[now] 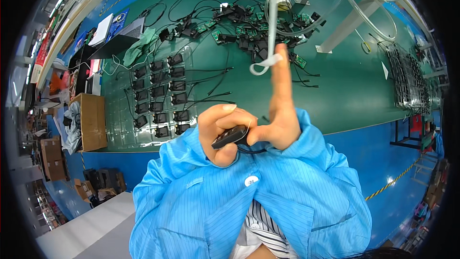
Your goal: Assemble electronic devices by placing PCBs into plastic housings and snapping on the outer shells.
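Close to my chest, my left hand [221, 127] is closed around a small black plastic housing [230, 137] with a black cable. My right hand [283, 110] is stretched upward, its fingers straight and slightly blurred. The thumb of that hand points at the housing's right end and seems to touch it. At my right fingertips hangs a whitish tube [272, 24] with a small white looped end [260, 68]. Whether the fingers press on that end or only brush it, I cannot tell.
On the green table [350, 100] lies a pile of black housings, green boards and cables [249, 29]. Clear trays [160, 91] at left hold rows of black units. Stacked trays [407, 79] stand at right, near a metal post [347, 26]. A laptop [122, 38] sits far left.
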Motion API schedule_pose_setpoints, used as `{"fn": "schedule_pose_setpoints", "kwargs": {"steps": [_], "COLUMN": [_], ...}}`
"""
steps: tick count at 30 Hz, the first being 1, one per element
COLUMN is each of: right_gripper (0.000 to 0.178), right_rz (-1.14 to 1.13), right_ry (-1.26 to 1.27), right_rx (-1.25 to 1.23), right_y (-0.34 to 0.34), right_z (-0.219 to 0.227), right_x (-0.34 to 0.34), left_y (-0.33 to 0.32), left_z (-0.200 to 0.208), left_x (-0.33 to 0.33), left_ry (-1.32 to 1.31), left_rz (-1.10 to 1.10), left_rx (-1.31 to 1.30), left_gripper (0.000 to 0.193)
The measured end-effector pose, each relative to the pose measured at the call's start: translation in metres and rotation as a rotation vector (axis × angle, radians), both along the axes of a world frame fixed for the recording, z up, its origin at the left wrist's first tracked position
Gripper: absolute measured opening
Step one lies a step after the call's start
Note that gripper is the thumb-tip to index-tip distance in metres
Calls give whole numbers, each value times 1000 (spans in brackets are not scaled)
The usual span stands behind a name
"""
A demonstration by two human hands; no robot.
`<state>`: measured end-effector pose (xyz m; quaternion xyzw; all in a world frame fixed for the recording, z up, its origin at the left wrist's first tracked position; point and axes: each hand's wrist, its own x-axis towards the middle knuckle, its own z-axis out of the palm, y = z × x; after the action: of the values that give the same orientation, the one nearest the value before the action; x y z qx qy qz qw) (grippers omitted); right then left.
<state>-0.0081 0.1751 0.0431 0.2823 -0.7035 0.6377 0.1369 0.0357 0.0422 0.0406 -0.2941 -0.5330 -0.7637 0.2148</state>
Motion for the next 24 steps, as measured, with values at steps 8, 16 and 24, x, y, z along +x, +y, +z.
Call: {"fn": "schedule_pose_setpoints", "kwargs": {"steps": [8, 16, 24], "right_gripper": [136, 110, 94], "right_rz": [543, 844, 815], "right_ry": [-610, -1048, -903], "right_rx": [-451, -821, -1014], "right_y": [-5, 0, -11], "right_z": [-21, -25, -23], "right_x": [15, 20, 18], "left_y": [-9, -30, -40], "left_z": [11, 20, 30], "left_x": [-19, -40, -39], "left_ry": [298, 563, 364], "left_rz": [-80, 22, -97], "left_rx": [-329, -795, -523], "left_gripper": [55, 60, 64]}}
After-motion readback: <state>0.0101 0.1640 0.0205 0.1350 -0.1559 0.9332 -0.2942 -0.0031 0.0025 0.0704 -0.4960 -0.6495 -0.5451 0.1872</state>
